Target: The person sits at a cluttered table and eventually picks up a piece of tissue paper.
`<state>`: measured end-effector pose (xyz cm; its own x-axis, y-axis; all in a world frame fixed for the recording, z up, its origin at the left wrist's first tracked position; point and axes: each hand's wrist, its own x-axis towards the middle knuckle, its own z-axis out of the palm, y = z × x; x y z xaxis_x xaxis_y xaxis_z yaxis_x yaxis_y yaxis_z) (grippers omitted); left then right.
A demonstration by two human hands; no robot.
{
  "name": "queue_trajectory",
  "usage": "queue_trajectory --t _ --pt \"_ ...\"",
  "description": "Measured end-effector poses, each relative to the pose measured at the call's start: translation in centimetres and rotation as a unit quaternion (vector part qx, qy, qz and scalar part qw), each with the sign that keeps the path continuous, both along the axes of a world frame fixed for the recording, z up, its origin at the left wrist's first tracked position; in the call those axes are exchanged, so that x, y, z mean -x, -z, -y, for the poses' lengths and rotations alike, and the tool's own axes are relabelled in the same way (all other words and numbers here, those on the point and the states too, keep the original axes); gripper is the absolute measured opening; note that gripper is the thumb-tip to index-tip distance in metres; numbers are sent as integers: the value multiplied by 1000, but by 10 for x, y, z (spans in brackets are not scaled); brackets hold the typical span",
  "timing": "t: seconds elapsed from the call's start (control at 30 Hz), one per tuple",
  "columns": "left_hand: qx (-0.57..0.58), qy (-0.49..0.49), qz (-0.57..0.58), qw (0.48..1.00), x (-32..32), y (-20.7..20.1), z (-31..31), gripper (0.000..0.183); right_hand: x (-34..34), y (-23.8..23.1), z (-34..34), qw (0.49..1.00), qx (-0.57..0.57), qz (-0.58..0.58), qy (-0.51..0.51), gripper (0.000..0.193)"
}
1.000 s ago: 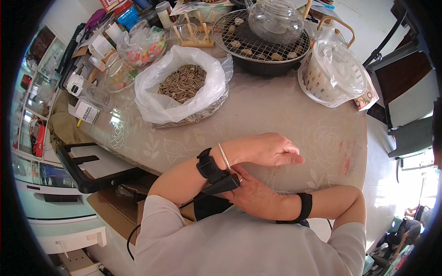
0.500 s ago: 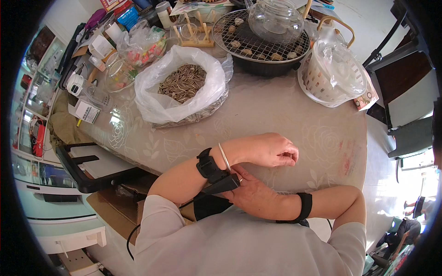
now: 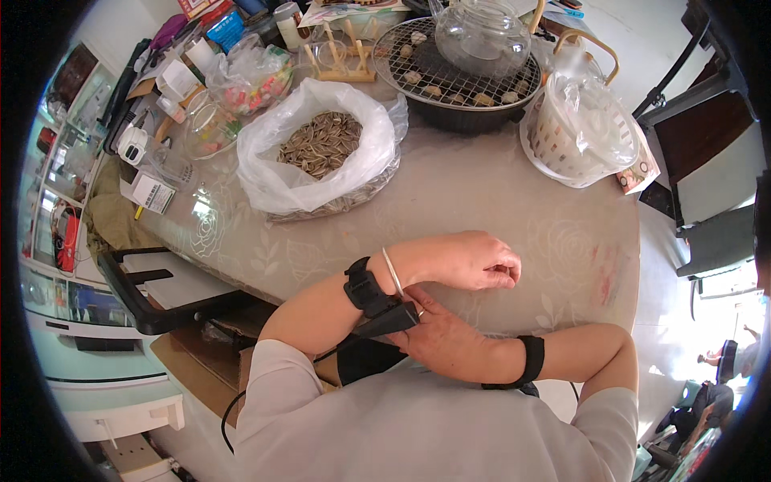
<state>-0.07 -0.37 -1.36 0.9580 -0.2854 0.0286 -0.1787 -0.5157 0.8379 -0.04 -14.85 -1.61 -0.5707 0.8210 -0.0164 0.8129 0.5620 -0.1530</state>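
My left hand (image 3: 484, 261) rests over the table, its fingers curled in a loose fist; I see nothing in it. On that wrist sit a white bangle (image 3: 393, 271) and a black strap (image 3: 364, 287). A black box-shaped device (image 3: 389, 320) with a cable hangs at the strap's underside. My right hand (image 3: 446, 341) crosses below the left forearm and grips the device's end between thumb and fingers, some of which are hidden. There is a black band (image 3: 530, 361) around my right wrist. Beyond my hands stands an open white plastic bag (image 3: 265, 178) of sunflower seeds (image 3: 320, 145).
At the back, a glass teapot (image 3: 482, 44) sits on a round grill (image 3: 450, 88). A white basket (image 3: 554, 153) with clear plastic stands at the right. Glass jars, a bag of sweets (image 3: 253, 84) and small boxes crowd the left. A black-framed chair (image 3: 148, 309) adjoins the table's left edge.
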Motion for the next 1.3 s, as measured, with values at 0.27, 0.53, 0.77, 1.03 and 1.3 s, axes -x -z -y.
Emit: queue_trajectory --t 0.27,0.53,0.77,1.03,1.3 --pt "28 -35 -3 999 4 -4 0 27 1 2 -1 999 -34 3 3 58" --pt "11 -12 -21 1000 0 -5 2 25 0 5 1 1000 -27 -1 -2 56" --pt "11 -10 -2 1000 1 -7 2 24 2 10 2 997 -62 -37 18 53" --pt "20 -17 -28 999 2 -8 2 24 2 5 1 999 -36 -15 7 51" --pt "21 -11 -16 1000 1 -6 1 25 1 4 1 997 -73 -25 14 51"
